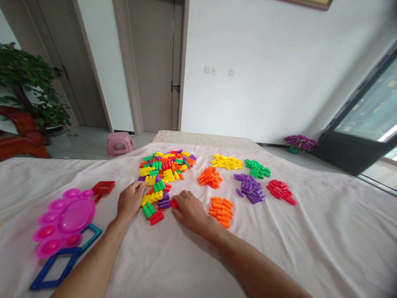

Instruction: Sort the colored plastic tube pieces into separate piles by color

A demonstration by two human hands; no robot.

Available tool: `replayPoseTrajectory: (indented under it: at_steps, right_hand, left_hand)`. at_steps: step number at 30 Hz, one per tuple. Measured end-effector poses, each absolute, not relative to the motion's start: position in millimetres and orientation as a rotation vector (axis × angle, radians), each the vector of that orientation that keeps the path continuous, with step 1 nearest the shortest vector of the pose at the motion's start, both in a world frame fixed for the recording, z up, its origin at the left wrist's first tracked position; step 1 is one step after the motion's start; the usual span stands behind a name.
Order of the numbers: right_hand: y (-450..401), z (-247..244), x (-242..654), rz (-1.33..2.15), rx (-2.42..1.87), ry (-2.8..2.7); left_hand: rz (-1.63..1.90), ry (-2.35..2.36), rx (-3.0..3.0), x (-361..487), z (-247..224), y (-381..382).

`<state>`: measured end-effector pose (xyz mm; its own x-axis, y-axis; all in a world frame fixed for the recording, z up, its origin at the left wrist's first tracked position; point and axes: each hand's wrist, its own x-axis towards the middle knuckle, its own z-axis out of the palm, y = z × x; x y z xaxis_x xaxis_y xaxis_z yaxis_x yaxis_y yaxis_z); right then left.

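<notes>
A mixed pile of bullet-shaped plastic toy blocks (167, 165) in several colours lies on the cloth in front of me. My left hand (132, 199) rests at the pile's left edge, fingers drawn together; whatever they hold is hidden. Pinched in the fingertips of my right hand (191, 210) is a red toy block (174, 203), just right of the near end of the pile. Between my hands lie yellow blocks (151, 198), purple blocks (164, 202), green blocks (149, 210) and a red group (157, 217).
Sorted heaps stand to the right: yellow (226, 162), green (257, 169), purple (250, 188), red (281, 191), and two orange ones (210, 177). A pink paw-shaped toy (76, 215) and coloured frames (56, 269) lie left. Beyond the table is a pink stool (120, 143).
</notes>
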<state>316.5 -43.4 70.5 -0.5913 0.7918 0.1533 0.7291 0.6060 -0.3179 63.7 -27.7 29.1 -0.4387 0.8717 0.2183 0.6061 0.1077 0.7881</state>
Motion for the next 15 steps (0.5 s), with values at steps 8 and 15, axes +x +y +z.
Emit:
replayPoseTrajectory:
  at_steps: [8,15]
  right_hand:
    - [-21,79,353,0.438,-1.125,-2.272]
    - [57,95,462,0.332,-1.343,-1.612]
  left_hand:
    - [1.196,2.139,1.476,64,33,-30]
    - [1.166,2.139,1.457,64,32,-29]
